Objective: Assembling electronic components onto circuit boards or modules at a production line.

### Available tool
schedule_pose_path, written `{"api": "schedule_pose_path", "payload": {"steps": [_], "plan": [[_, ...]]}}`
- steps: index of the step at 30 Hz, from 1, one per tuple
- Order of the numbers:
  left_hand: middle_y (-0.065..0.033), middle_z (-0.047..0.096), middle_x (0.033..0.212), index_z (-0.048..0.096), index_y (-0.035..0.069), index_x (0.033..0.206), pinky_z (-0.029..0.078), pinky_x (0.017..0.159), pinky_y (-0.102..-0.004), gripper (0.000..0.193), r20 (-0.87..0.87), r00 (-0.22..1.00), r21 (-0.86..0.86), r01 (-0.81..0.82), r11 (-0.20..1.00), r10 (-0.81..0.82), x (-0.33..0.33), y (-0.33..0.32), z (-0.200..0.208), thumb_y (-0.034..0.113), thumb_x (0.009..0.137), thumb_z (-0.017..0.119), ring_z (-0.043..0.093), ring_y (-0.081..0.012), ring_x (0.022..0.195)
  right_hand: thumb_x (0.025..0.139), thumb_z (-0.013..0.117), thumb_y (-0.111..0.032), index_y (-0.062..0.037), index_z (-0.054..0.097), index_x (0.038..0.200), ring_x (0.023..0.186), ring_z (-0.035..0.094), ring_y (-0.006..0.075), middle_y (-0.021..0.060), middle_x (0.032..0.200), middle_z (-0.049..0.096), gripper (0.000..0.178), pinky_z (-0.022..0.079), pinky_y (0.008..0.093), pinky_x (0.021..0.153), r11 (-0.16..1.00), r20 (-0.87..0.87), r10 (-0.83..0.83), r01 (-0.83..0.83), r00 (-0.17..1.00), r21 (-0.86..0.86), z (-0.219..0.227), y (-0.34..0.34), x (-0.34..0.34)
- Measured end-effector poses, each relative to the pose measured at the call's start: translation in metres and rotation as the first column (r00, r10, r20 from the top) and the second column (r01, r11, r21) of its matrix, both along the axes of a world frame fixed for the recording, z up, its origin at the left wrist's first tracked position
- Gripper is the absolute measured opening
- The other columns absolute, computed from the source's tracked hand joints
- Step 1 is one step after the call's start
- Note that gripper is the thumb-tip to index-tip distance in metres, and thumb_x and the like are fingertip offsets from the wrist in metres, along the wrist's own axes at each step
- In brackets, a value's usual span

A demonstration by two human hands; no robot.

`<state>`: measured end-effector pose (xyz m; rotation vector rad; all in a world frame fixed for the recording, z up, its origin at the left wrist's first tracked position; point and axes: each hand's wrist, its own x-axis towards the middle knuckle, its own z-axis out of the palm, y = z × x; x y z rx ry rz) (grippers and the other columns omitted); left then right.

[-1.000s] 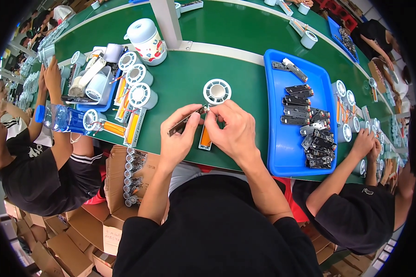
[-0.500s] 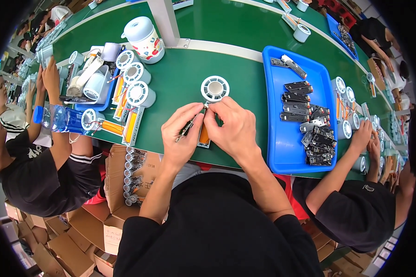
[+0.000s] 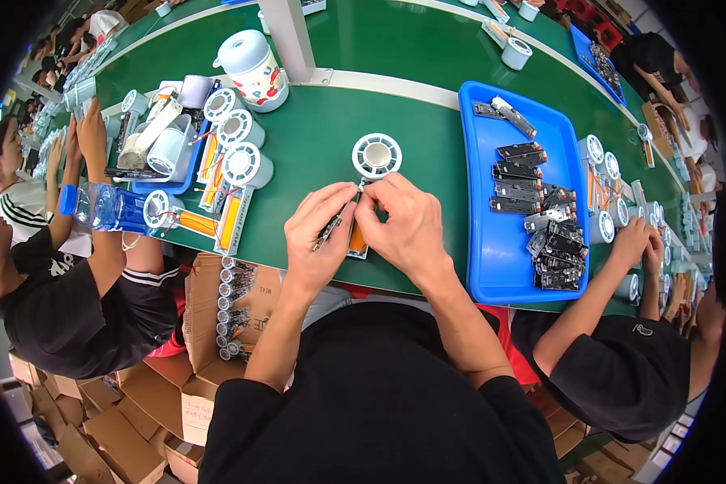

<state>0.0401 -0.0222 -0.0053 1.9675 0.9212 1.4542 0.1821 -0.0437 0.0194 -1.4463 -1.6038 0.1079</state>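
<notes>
Forearms [image 3: 448, 310] slant inward, left hand [image 3: 308, 235] pinching dark board [image 3: 328, 231], right hand [image 3: 403, 222] curled.

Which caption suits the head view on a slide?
Left hand holding a thin dark part, right hand beside it, near a round pale housing, blue tray at right.

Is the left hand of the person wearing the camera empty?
No, the left hand holds a thin dark piece between thumb and fingers.

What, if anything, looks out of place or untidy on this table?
In the blue tray, the black parts toward the near right corner lie in a jumbled heap, whereas those farther up lie in rough rows. No spill or damage stands out.
</notes>
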Motion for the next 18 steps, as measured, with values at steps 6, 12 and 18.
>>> {"api": "schedule_pose_path", "payload": {"steps": [6, 12, 18], "plan": [[-0.0114, 0.075, 0.111, 0.074, 0.0, 0.11, 0.055, 0.077, -0.0297, 0.034, -0.03, 0.999, 0.007, 0.043, 0.999, -0.042, -0.0045, 0.0047, 0.0016, -0.012, 0.078, 0.07, 0.068, -0.022, 0.087, 0.073, 0.068, 0.0, -0.0052, 0.062, 0.073, 0.047, 0.047, 0.0213, 0.003, 0.069, 0.056, 0.008, 0.039, 0.0341, 0.043, 0.999, 0.005, 0.052, -0.052, 0.999, -0.002, -0.0045, 0.0034, 0.0037], [-0.0116, 0.075, 0.111, 0.074, -0.001, 0.11, 0.054, 0.078, -0.0288, 0.033, -0.004, 0.999, -0.065, 0.047, 0.997, -0.047, -0.0091, 0.0049, 0.0041, -0.012, 0.079, 0.069, 0.068, -0.0211, 0.087, 0.074, 0.068, 0.001, -0.0046, 0.061, 0.074, 0.047, 0.047, 0.0222, 0.0037, 0.07, 0.057, 0.008, 0.039, 0.0348, 0.043, 0.996, -0.064, 0.079, -0.08, 0.995, -0.024, -0.0045, 0.0038, 0.0012], [-0.0115, 0.075, 0.108, 0.073, -0.001, 0.109, 0.054, 0.077, -0.0278, 0.03, 0.07, 0.997, -0.174, -0.007, 0.985, 0.019, -0.0053, -0.0016, 0.006, -0.012, 0.081, 0.067, 0.068, -0.0196, 0.088, 0.074, 0.068, 0.005, -0.0022, 0.066, 0.08, 0.052, 0.048, 0.0153, 0.0025, 0.07, 0.06, 0.009, 0.038, 0.0291, 0.048, 0.999, -0.031, 0.01, -0.011, 0.999, -0.036, -0.0003, -0.0005, -0.0026]]}}
